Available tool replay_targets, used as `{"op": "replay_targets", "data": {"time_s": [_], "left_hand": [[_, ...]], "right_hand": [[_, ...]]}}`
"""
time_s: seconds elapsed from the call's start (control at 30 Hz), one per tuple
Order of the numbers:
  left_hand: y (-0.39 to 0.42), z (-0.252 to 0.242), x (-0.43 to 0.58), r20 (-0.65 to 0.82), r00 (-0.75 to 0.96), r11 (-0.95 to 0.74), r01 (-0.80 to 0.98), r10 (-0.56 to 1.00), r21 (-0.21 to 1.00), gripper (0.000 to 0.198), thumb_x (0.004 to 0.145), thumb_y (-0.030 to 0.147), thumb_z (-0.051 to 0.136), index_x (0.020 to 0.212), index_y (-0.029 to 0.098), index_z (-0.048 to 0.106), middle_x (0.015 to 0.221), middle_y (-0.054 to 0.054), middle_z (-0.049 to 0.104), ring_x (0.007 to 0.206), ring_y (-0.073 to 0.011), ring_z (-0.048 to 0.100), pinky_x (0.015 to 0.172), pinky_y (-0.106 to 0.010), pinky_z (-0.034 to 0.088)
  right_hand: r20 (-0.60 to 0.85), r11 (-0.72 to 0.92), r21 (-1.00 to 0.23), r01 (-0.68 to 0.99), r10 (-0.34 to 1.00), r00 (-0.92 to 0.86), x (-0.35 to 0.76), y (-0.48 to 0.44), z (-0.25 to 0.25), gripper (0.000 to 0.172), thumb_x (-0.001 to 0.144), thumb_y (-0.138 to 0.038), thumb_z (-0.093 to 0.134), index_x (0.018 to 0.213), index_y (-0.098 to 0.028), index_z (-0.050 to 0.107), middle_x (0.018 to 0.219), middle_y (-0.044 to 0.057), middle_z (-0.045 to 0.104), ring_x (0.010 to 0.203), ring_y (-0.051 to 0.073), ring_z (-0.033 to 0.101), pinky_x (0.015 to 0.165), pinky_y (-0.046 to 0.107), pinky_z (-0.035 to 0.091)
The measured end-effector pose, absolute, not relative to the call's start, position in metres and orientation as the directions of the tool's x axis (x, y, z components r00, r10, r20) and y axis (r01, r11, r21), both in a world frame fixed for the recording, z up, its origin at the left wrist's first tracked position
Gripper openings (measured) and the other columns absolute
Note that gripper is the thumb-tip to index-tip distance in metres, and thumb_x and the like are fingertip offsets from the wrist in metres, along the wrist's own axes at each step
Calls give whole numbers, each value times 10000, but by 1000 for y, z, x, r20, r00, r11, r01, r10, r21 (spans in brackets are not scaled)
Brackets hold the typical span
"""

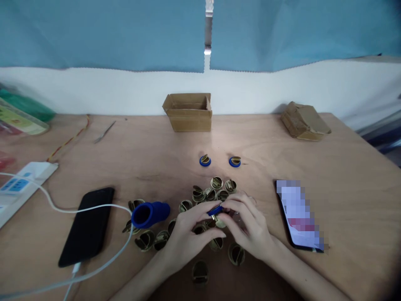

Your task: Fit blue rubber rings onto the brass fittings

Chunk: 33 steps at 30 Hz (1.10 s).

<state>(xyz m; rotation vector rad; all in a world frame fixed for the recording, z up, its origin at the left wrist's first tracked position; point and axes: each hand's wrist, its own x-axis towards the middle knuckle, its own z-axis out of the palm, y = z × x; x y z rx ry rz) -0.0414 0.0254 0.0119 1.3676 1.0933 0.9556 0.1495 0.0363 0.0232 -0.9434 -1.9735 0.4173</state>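
Observation:
Over the middle of the table, my left hand [191, 234] and my right hand [250, 225] meet around one small round brass-coloured piece [220, 222] with a blue ring [214, 210] on its edge. My left fingertips press on the ring, while the left thumb stands away from it. The fingers and thumb of my right hand close on the piece from the other side. Several like brass-coloured pieces [216, 182] lie loose beneath and around both hands; some are partly hidden. Left of my left hand lies a stack of blue rings [152, 214], tube-like, on its side.
Two brass pieces with blue rings [205, 160] sit farther back. Behind them stands an open cardboard box [191, 120]; a crumpled carton [303, 121] is at the right. Phones lie left [89, 225] and right [297, 217]. A white cable [103, 261] crosses near a power strip [25, 184]. Tweezers [105, 132] lie back left.

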Motion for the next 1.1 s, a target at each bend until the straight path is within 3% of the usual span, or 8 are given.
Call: {"op": "replay_targets", "data": {"time_s": [0.13, 0.27, 0.47, 0.67, 0.77, 0.97, 1.1], "left_hand": [[27, 14, -44, 46, 250, -91, 170, 967, 981, 480, 758, 111, 837, 1203, 266, 745, 1177, -50, 794, 1011, -218, 764, 927, -326, 625], [30, 11, -46, 120, 258, -165, 161, 959, 973, 472, 788, 106, 800, 1231, 252, 724, 1243, -69, 767, 1119, -238, 735, 1013, -377, 593], [29, 5, -47, 86, 222, -132, 200, 971, 971, 515, 817, 78, 733, 1300, 253, 692, 1324, -68, 739, 1236, -245, 696, 1120, -423, 529], [26, 4, -43, 0, 270, -53, 189, 963, 981, 581, 777, 30, 671, 1309, 260, 657, 1345, -58, 720, 1207, -231, 699, 1048, -366, 571], [25, 2, -41, 32, 295, -87, 176, 955, 981, 585, 780, 8, 632, 1301, 273, 640, 1331, -49, 716, 1200, -223, 689, 1072, -372, 541], [24, 2, -43, 75, 354, -150, 190, 932, 970, 599, 846, 29, 614, 1369, 319, 578, 1371, -34, 681, 1245, -216, 650, 1090, -375, 506], [26, 5, -45, 25, 375, -107, 199, 927, 974, 633, 806, 61, 725, 1363, 324, 581, 1352, -26, 700, 1190, -220, 679, 1068, -370, 518]], "right_hand": [[573, 649, -610, 454, 757, -313, 147, 36, 24, 258, 973, -110, 613, 1213, -205, 613, 1043, 89, 671, 941, 225, 696, 774, 365, 638], [575, 632, -634, 446, 771, -274, 144, 34, 23, 310, 954, -85, 635, 1243, -195, 621, 1048, 87, 665, 939, 219, 689, 806, 368, 640], [588, 630, -601, 492, 765, -261, 138, 26, 17, 395, 970, -45, 590, 1332, -203, 592, 1099, 103, 672, 995, 228, 703, 845, 360, 638], [518, 565, -680, 467, 821, -240, 140, 31, 23, 215, 973, -102, 591, 1154, -219, 604, 977, 66, 642, 799, 191, 657, 701, 340, 618], [466, 528, -710, 466, 849, -251, 142, 35, 25, 129, 975, -137, 595, 1068, -226, 586, 916, 42, 616, 769, 185, 629, 681, 332, 597], [394, 478, -753, 452, 878, -273, 147, 38, 25, 133, 955, -124, 610, 1013, -232, 559, 900, 21, 607, 785, 180, 619, 698, 316, 571], [390, 479, -764, 431, 877, -282, 147, 37, 25, 155, 964, -118, 596, 1064, -235, 574, 929, 24, 604, 811, 180, 622, 710, 314, 562]]}}
